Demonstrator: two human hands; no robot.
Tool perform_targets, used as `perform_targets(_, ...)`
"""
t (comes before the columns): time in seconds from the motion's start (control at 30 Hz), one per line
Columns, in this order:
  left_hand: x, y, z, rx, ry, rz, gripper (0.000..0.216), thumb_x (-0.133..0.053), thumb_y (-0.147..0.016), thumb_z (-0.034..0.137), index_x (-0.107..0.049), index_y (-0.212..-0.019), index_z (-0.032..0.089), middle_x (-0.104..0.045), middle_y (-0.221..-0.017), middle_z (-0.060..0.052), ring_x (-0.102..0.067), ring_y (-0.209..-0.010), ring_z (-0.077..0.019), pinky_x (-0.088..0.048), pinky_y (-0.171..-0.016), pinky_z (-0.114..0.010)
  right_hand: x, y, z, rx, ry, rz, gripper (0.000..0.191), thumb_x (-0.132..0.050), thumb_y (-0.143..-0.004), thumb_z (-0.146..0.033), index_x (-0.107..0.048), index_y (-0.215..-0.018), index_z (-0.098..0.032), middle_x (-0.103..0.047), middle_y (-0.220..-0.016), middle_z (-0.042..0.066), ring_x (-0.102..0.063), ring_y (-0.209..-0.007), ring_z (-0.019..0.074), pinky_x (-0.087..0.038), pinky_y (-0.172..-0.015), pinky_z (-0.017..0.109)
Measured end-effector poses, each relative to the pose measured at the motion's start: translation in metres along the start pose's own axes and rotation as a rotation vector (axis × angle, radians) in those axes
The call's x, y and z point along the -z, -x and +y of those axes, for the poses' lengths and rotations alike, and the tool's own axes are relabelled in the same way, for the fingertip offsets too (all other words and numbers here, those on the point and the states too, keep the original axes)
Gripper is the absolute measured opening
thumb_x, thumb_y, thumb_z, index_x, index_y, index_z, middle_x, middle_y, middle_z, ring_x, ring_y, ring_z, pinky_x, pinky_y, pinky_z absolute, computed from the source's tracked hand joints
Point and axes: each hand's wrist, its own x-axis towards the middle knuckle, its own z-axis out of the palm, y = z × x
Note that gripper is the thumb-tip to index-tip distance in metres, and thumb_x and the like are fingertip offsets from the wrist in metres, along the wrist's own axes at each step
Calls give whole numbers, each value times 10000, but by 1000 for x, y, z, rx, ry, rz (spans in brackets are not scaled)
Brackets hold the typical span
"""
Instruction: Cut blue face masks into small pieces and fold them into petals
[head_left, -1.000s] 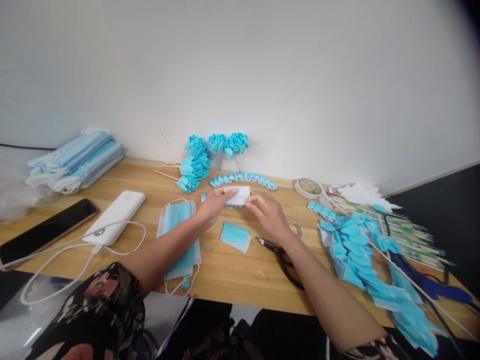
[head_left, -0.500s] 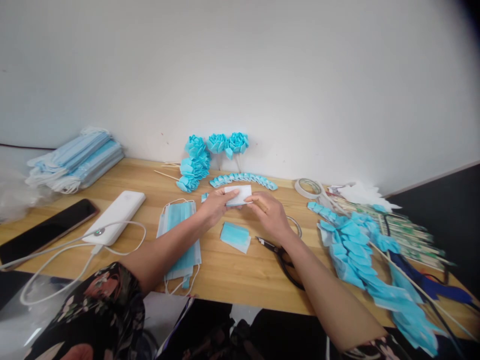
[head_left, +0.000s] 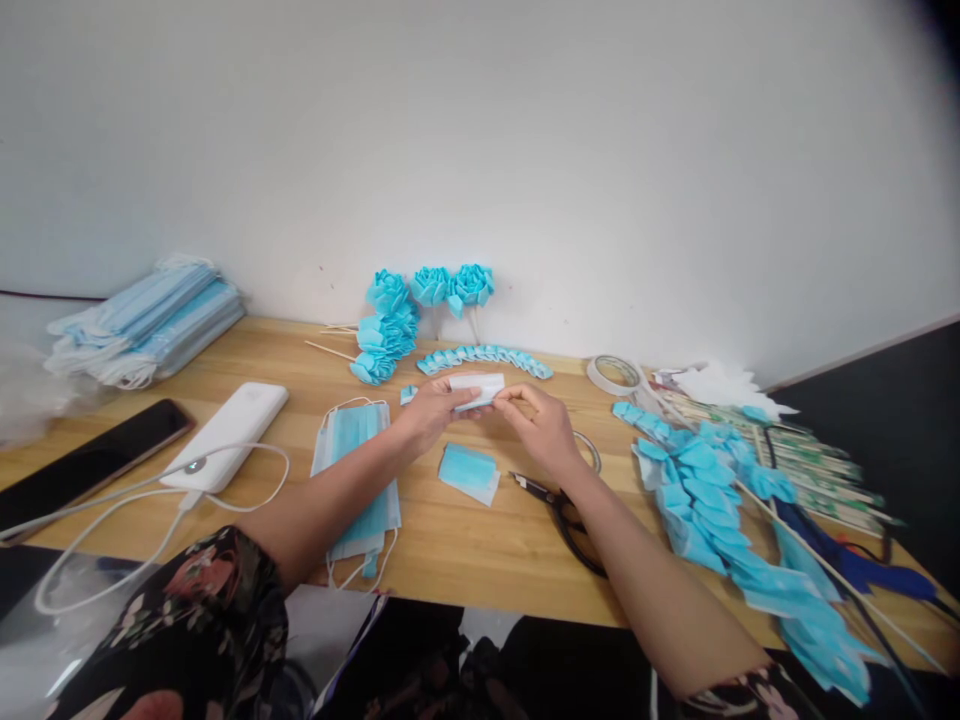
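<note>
Both hands meet over the middle of the wooden table (head_left: 465,545). My left hand (head_left: 429,408) pinches the left end of a small white piece of mask fabric (head_left: 478,388). My right hand (head_left: 541,426) pinches its right end, and the piece is tilted and partly folded between the fingers. Just below the hands lies a cut blue mask piece (head_left: 469,472). A whole blue face mask (head_left: 358,470) lies under my left forearm. Black scissors (head_left: 561,512) rest beneath my right wrist.
Blue fabric flowers on sticks (head_left: 427,300) and a row of folded petals (head_left: 486,357) sit by the wall. A mask stack (head_left: 146,320), phone (head_left: 82,465) and white power bank (head_left: 227,422) with cable lie left. Tape roll (head_left: 616,375), folded blue petals (head_left: 712,490) and skewers (head_left: 817,470) fill the right.
The white piece has been tipped and folded narrower between my fingers. The view has shifted slightly; the hands stay in the same place.
</note>
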Motion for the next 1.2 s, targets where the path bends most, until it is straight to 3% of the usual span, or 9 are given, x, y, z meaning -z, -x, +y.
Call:
perform_targets(0.2, 1, 0, -2, -1, -4, -17, 351, -830, -652, 303, -732, -921, 98, -748, -922, -112, -678, -754, -169, -522, -741, -301, -1, 0, -1, -16, 14, 36, 112, -607, -837, -272, -654, -755, -211, -715, -779, 8, -650, -752, 175, -470, -754, 289)
perform_targets(0.4, 1, -1, -4, -9, -13, -2, 444, -811, -699, 288, -694, -1099, 135, -737, -969, -101, -689, -805, -173, -522, -782, -322, -1, 0, 0, -36, 45, 47, 116, -611, -817, -272, -650, -726, -211, -721, -760, 13, -654, -737, 182, -473, -751, 299)
perform_targets(0.63, 0, 0, -4, -119, -232, -31, 616, -816, -686, 250, -614, -1262, 164, -737, -971, -81, -688, -808, -157, -509, -857, -334, -2, 0, 4, -52, 60, 71, 132, -594, -813, -285, -630, -708, -214, -713, -748, 10, -653, -730, 183, -466, -733, 295)
perform_targets(0.87, -2, 1, -4, -148, -326, 37, 558, -757, -702, 184, -613, -1238, 134, -722, -889, -54, -684, -749, -153, -533, -792, -308, -4, 0, 3, -104, 6, 45, 132, -609, -817, -307, -634, -729, -212, -714, -767, 12, -656, -764, 191, -474, -774, 310)
perform_targets(1.0, -1, -2, -5, -161, -347, 82, 505, -732, -690, 169, -641, -1186, 133, -714, -887, -49, -678, -713, -148, -543, -753, -299, -2, -1, 5, -176, -234, -9, 188, -598, -846, -390, -626, -918, -218, -708, -878, 27, -659, -847, 195, -495, -786, 317)
perform_targets(1.1, -1, -2, -4, -165, -365, 73, 514, -719, -683, 172, -636, -1188, 129, -707, -868, -45, -672, -697, -150, -540, -736, -300, -1, -3, 9, -214, -397, -70, 410, -619, -836, -417, -537, -1192, -231, -686, -952, 32, -657, -906, 192, -507, -819, 325)
perform_targets(1.2, -3, 1, -2, -181, -448, 55, 524, -703, -679, 163, -637, -1198, 131, -698, -821, -32, -654, -682, -149, -521, -741, -298, -3, -3, 11, -229, -409, -147, 600, -658, -797, -358, -444, -1343, -231, -657, -994, 32, -656, -906, 185, -510, -830, 333)
